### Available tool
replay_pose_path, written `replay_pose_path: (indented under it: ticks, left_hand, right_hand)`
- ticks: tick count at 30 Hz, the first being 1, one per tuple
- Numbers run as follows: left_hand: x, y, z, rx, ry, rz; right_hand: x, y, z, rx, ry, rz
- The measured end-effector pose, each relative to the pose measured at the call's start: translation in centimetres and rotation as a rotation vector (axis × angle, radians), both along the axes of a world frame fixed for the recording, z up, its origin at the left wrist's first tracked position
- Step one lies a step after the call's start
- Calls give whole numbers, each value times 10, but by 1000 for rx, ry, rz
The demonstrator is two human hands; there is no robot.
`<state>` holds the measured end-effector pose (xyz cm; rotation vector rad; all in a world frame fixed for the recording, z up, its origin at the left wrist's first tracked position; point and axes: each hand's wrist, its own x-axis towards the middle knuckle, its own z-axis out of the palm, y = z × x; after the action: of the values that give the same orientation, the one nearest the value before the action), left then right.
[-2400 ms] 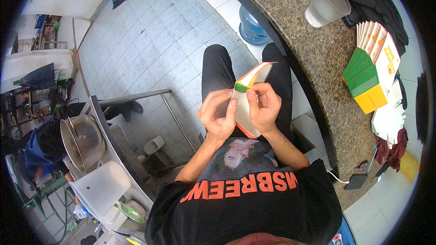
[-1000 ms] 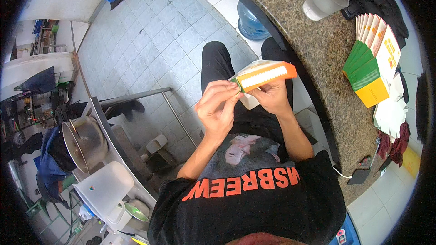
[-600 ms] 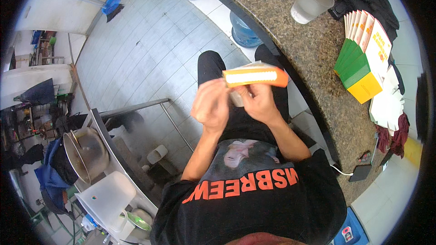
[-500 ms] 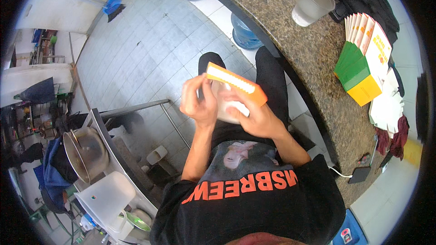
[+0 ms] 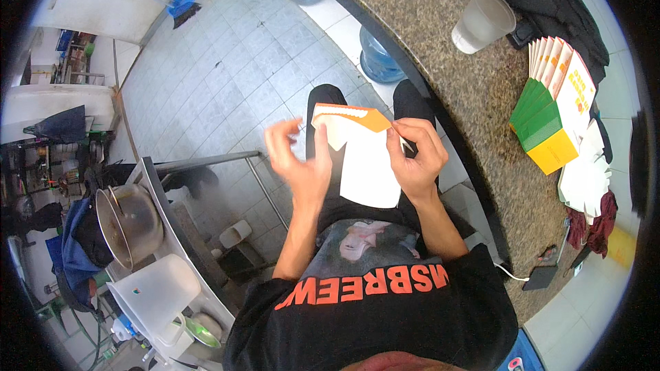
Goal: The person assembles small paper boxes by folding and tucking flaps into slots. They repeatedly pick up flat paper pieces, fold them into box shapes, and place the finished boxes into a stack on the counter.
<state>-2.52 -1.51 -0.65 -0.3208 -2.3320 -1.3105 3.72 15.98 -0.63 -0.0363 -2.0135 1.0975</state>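
A folded cardboard carton (image 5: 371,173), white on the panel facing me and orange along its far edge, is held above my lap. My right hand (image 5: 422,159) pinches the right corner of its orange edge between thumb and fingers. At the left end, my left hand (image 5: 300,165) has its fingers spread away from the card, slightly blurred. Its thumb rests at or very near the left flap; whether it presses on it I cannot tell.
On the granite counter (image 5: 412,0) to the right are a plastic cup (image 5: 482,20), a fanned stack of green, yellow and white cartons (image 5: 540,124) and white paper pieces (image 5: 584,172). A metal pot (image 5: 130,223) and translucent container (image 5: 158,288) stand left. Water jugs (image 5: 379,55) sit beneath the counter.
The carton has turned so its white panel hangs toward me. My right hand has shifted from underneath to its right corner, and my left fingers have spread apart.
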Motion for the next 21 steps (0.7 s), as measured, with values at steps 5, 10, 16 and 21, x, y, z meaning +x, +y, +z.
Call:
replay_pose_path:
  ticks: [5, 10, 16, 21]
  left_hand:
    - [25, 13, 18, 951, -729, -410]
    - [18, 23, 4, 1007, -675, -327]
    - [29, 25, -20, 317, 20, -140]
    - [38, 24, -16, 276, -30, -219]
  right_hand:
    - [-5, -9, -11, 13, -10, 119]
    - [0, -7, -8, -207, -169, 224]
    - [8, -8, 1, -420, -257, 427]
    - [11, -6, -4, -496, -280, 459]
